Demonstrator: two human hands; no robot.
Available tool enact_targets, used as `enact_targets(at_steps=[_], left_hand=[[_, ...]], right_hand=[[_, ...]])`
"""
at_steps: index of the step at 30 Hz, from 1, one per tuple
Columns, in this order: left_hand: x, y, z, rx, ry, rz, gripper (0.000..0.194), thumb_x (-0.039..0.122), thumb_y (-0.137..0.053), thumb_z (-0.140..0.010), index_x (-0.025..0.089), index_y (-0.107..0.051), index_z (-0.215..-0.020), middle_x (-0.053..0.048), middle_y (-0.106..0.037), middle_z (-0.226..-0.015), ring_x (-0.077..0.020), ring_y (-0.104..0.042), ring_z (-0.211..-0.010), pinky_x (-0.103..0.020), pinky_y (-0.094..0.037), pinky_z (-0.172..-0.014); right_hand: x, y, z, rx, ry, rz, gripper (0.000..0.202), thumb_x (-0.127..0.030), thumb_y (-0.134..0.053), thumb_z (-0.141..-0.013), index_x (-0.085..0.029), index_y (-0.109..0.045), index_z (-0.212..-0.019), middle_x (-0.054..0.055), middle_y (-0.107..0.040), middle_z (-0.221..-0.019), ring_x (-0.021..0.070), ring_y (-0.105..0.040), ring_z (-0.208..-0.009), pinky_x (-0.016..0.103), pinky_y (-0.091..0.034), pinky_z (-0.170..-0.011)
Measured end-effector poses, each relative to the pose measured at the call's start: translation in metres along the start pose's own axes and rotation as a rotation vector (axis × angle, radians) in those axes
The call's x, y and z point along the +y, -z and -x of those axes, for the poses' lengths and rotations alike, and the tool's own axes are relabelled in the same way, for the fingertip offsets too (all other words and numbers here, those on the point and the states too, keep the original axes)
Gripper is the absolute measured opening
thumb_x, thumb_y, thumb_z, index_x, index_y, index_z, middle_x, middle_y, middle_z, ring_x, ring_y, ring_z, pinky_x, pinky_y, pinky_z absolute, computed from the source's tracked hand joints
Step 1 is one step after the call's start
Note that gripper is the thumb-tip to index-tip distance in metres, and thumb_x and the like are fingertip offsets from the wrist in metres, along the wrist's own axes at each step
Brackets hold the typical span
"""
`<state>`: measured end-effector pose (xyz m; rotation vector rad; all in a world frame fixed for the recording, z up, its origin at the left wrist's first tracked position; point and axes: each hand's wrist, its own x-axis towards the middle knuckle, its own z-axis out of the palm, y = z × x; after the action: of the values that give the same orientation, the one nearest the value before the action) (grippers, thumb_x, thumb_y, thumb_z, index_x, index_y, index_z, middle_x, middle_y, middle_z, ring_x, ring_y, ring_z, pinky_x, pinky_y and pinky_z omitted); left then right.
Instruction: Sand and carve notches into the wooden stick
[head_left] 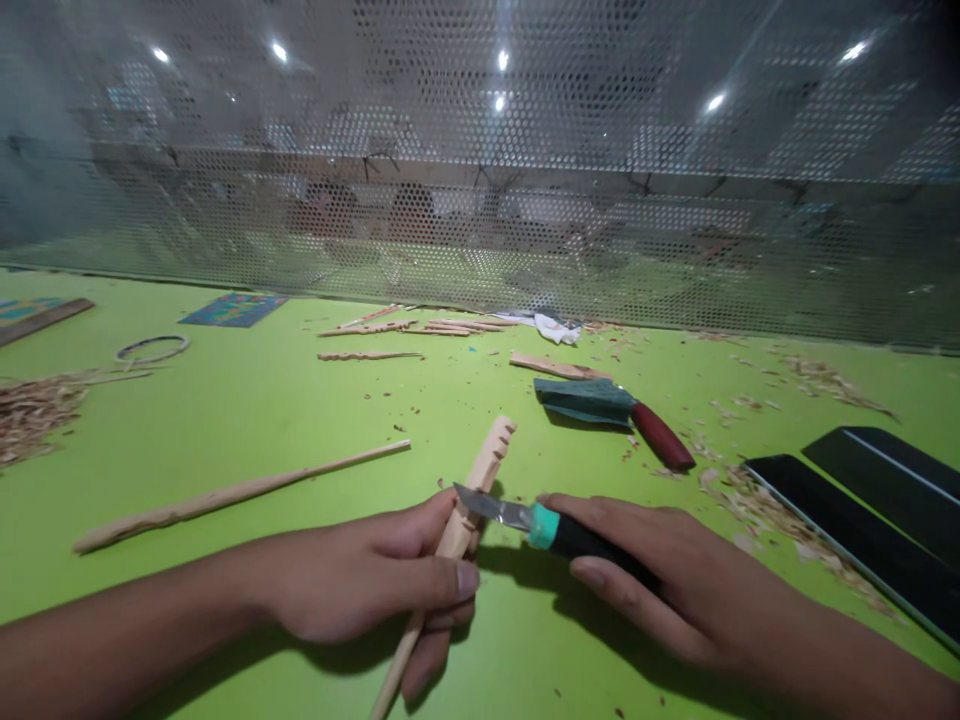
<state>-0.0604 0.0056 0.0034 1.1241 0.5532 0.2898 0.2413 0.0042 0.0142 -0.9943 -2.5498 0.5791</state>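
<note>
Near the front middle, my left hand (375,575) is closed around a pale wooden stick (491,455), which slants up and to the right. Several notches are cut into one edge of the stick's thick upper end; its thin lower end runs out of the bottom of the view. My right hand (660,570) grips a carving knife (574,535) with a black handle and a teal band. The knife's blade points left and lies across the stick, just above my left fingers. Part of the knife handle is hidden by my right hand.
A long carved stick (247,490) lies at left. A red-handled tool (664,436) in a dark wrap and black flat objects (862,535) are at right. Wood shavings (37,410) lie on the green table (262,410). Carved pieces (367,356) lie before a perforated screen (450,230).
</note>
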Motion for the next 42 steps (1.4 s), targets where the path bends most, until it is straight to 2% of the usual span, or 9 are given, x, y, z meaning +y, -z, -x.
enact_targets(at_steps=[8, 12, 17, 21, 26, 32, 39, 42], left_hand=[[-0.0021, -0.0004, -0.0038, -0.027, -0.044, 0.074, 0.027, 0.037, -0.054, -0.110, 0.027, -0.038, -0.130, 0.010, -0.051, -0.078, -0.0069, -0.060, -0.050, -0.021, -0.045, -0.051], [-0.0032, 0.0000, -0.0050, -0.033, -0.053, 0.095, 0.026, 0.038, -0.056, -0.109, 0.027, -0.038, -0.126, 0.010, -0.051, -0.079, -0.0067, -0.061, -0.052, -0.021, -0.046, -0.054], [-0.0065, 0.0040, -0.0087, -0.061, -0.073, 0.066, 0.023, 0.043, -0.054, -0.110, 0.025, -0.039, -0.108, 0.009, -0.055, -0.083, -0.0039, -0.063, -0.054, -0.021, -0.046, -0.061], [-0.0065, 0.0045, -0.0097, -0.062, -0.092, 0.069, 0.021, 0.041, -0.052, -0.111, 0.025, -0.039, -0.107, 0.009, -0.053, -0.083, -0.0042, -0.063, -0.054, -0.021, -0.047, -0.060], [-0.0039, 0.0046, -0.0078, -0.086, -0.079, 0.043, 0.019, 0.041, -0.050, -0.112, 0.026, -0.040, -0.116, 0.008, -0.053, -0.084, -0.0048, -0.064, -0.055, -0.020, -0.048, -0.057], [-0.0041, 0.0062, -0.0084, -0.116, -0.073, 0.033, 0.025, 0.046, -0.052, -0.110, 0.027, -0.038, -0.119, 0.008, -0.054, -0.083, -0.0066, -0.064, -0.056, -0.021, -0.048, -0.056], [-0.0020, 0.0041, -0.0081, -0.116, -0.069, 0.041, 0.026, 0.040, -0.051, -0.112, 0.028, -0.035, -0.129, 0.008, -0.054, -0.083, -0.0050, -0.063, -0.055, -0.019, -0.047, -0.055], [-0.0003, 0.0023, -0.0064, -0.077, -0.072, 0.034, 0.026, 0.040, -0.051, -0.112, 0.027, -0.037, -0.129, 0.008, -0.054, -0.084, -0.0043, -0.062, -0.053, -0.018, -0.047, -0.055]], right_hand=[[0.0004, -0.0063, 0.0030, 0.063, 0.013, 0.170, 0.037, -0.038, -0.044, -0.110, -0.021, -0.057, -0.140, 0.009, -0.080, -0.108, 0.0233, -0.079, -0.089, 0.034, -0.063, -0.074], [0.0007, -0.0080, 0.0028, 0.114, 0.036, 0.253, 0.037, -0.038, -0.042, -0.111, -0.020, -0.056, -0.140, 0.009, -0.080, -0.105, 0.0235, -0.079, -0.084, 0.034, -0.063, -0.070], [0.0021, -0.0083, 0.0036, 0.163, 0.072, 0.331, 0.038, -0.036, -0.045, -0.109, -0.019, -0.056, -0.141, 0.012, -0.079, -0.106, 0.0246, -0.078, -0.078, 0.035, -0.063, -0.066], [0.0011, -0.0067, 0.0036, 0.111, 0.049, 0.257, 0.037, -0.033, -0.049, -0.107, -0.020, -0.060, -0.141, 0.012, -0.079, -0.105, 0.0234, -0.077, -0.080, 0.034, -0.062, -0.070], [0.0011, -0.0062, 0.0027, 0.053, 0.016, 0.162, 0.038, -0.036, -0.046, -0.109, -0.022, -0.057, -0.143, 0.009, -0.078, -0.106, 0.0230, -0.077, -0.087, 0.034, -0.063, -0.074], [0.0015, -0.0055, 0.0033, 0.052, 0.020, 0.108, 0.035, -0.038, -0.044, -0.110, -0.025, -0.055, -0.141, 0.007, -0.078, -0.109, 0.0221, -0.078, -0.089, 0.034, -0.063, -0.074], [0.0014, -0.0049, 0.0029, 0.056, -0.012, 0.099, 0.035, -0.037, -0.044, -0.110, -0.025, -0.057, -0.140, 0.008, -0.079, -0.110, 0.0223, -0.078, -0.090, 0.034, -0.062, -0.076], [0.0009, -0.0053, 0.0030, 0.045, -0.020, 0.072, 0.034, -0.038, -0.044, -0.110, -0.026, -0.058, -0.139, 0.006, -0.079, -0.108, 0.0210, -0.078, -0.089, 0.032, -0.061, -0.075]])
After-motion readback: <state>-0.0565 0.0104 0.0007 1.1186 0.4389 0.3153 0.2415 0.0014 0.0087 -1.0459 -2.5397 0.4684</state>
